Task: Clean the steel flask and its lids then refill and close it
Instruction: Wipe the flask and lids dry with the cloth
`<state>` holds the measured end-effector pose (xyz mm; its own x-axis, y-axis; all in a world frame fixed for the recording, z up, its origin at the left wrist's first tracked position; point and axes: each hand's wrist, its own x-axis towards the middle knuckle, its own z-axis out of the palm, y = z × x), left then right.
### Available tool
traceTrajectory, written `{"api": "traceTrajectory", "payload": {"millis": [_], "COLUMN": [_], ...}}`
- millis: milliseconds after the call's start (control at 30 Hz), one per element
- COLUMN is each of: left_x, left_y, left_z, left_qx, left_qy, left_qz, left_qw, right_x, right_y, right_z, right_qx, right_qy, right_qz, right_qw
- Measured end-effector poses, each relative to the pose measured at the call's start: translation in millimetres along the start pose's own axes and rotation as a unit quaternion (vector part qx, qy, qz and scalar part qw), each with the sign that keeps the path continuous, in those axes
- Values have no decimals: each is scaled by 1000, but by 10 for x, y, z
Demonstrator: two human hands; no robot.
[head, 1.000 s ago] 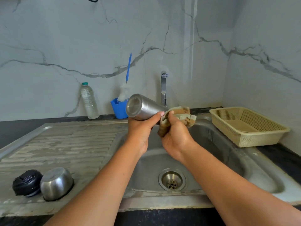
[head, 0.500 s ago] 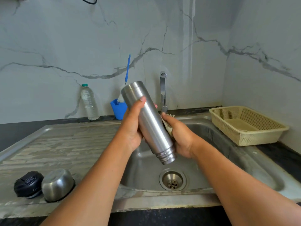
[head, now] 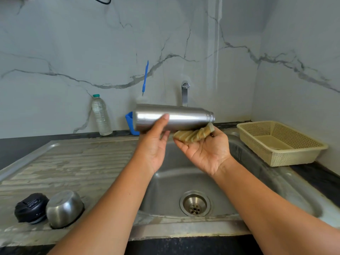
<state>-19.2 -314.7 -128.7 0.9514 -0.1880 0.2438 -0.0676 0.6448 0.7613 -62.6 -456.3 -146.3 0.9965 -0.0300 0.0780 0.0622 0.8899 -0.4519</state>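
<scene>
Flask: steel flask [head: 184, 116] lies level over the sink [head: 276, 181], mouth toward 3 o'clock; a half-second ago it slanted mouth-down.
Left hand [head: 154, 146]: fingers grip its base end.
Right hand [head: 206, 153]: palm up, fingers cup the cloth [head: 193, 134] under its neck.

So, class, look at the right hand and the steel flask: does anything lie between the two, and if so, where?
Yes. A tan scrub pad sits in the right hand, held up against the underside of the steel flask near its neck. The left hand grips the flask directly, with nothing visible between them.
</scene>
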Motion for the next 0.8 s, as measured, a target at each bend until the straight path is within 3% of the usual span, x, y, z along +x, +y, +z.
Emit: {"api": "traceTrajectory", "payload": {"millis": [133,367,533,733,800], "left_x": [-100,-102,-43,-34,-36], "left_y": [-222,-224,-194,-261,-253], "left_z": [32,-34,-99,-144,-150], "left_qx": [123,292,342,550,553], "left_qy": [-77,-205,-131,-170,-155], "left_qz": [30,22,68,168,144], "left_qw": [989,934,928,800,806], "right_x": [35,29,16,-30,-21], "right_y": [15,-154,-290,-299,-278], "right_z": [-15,-39,-17,-11,-16], "right_qx": [14,5,1,-111,-145], "right_qy": [37,149,169,167,156], "right_qz": [-33,-120,-183,-184,-176], "right_qw": [999,982,969,962,961]}}
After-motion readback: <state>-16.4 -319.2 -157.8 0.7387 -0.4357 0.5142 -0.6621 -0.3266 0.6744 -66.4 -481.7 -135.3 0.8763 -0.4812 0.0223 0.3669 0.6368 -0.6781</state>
